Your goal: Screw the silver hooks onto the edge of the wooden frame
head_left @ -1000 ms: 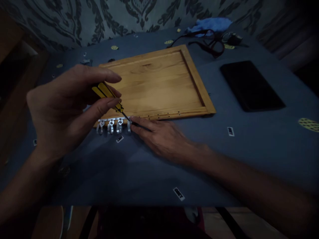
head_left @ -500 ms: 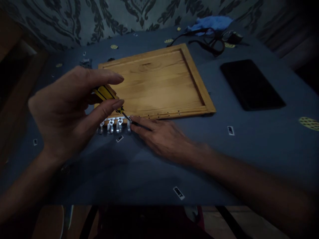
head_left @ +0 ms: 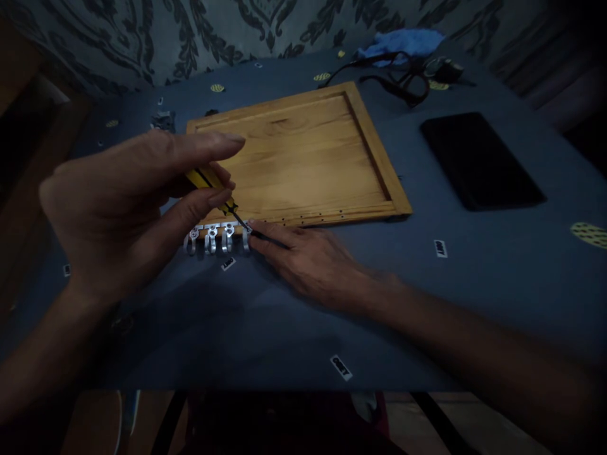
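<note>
The framed panel (head_left: 294,167) is wood, smooth and grained, with a soft satin sheen. Along its near edge, the hooks (head_left: 212,239) are bright, shiny metal. Above that edge, the screwdriver (head_left: 205,177) has a smooth yellow-and-black handle, seemingly plastic, and a metal shaft (head_left: 240,220). Under the panel, the table cover (head_left: 403,259) looks like matt cloth. To its right, the black slab (head_left: 481,161) is smooth and dark; beyond its far right corner, the blue cloth (head_left: 403,45) is soft and crumpled.

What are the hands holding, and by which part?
Left hand: screwdriver, by its yellow handle. Right hand: fingertips at a metal hook; grip unclear.
</note>
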### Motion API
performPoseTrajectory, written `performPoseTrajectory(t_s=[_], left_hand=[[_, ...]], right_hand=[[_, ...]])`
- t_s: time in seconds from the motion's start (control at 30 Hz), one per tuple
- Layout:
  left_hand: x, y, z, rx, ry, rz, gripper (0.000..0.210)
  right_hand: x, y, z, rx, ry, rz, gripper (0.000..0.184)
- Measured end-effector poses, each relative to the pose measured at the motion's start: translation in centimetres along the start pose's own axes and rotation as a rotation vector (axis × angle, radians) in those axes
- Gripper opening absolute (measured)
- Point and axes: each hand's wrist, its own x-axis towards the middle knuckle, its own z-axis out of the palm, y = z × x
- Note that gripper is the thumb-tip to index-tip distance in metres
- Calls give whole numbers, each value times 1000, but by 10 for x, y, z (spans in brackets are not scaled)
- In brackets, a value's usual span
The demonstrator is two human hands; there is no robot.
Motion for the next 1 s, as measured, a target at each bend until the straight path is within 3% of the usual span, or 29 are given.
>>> performPoseTrajectory(t_s=[0.57,0.8,0.93,1.0], left_hand=[[0,5,0,-59,-37,-36,39],[3,-7,-4,-48,-38,109,40],[4,-9,-7,16,-83,43,43],[5,-10,-6,-45,-88,144,41]], right_hand=[[0,0,-1,-47,-5,-22,52],[-1,1,1,-26,1,-24,53],[-1,0,0,7,-10,8,52],[0,0,-1,12,-16,9,53]])
